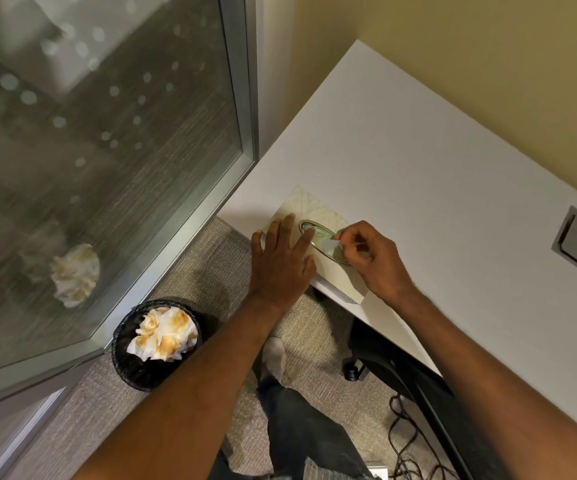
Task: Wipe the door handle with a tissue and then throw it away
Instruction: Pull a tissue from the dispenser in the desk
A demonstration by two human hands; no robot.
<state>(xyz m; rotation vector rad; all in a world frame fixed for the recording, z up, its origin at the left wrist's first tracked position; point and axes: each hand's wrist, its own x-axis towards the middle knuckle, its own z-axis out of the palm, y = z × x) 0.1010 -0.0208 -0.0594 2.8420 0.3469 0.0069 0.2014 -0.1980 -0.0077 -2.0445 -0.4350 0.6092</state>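
Pinching the white tissue (328,244) at the oval opening of the tissue box (318,211) near the desk's (418,150) front-left corner, the right hand (373,261) is risking a tear, while the spread left hand (280,258) is steadying the box.

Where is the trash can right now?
The trash can sits on the carpet at lower left of the head view, against the glass wall, left of the left hand and the tissue box. Crumpled tissues fill it.

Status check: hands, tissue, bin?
Left hand flat on tissue box. Right hand pinching tissue at slot. Wastebasket nearly full.
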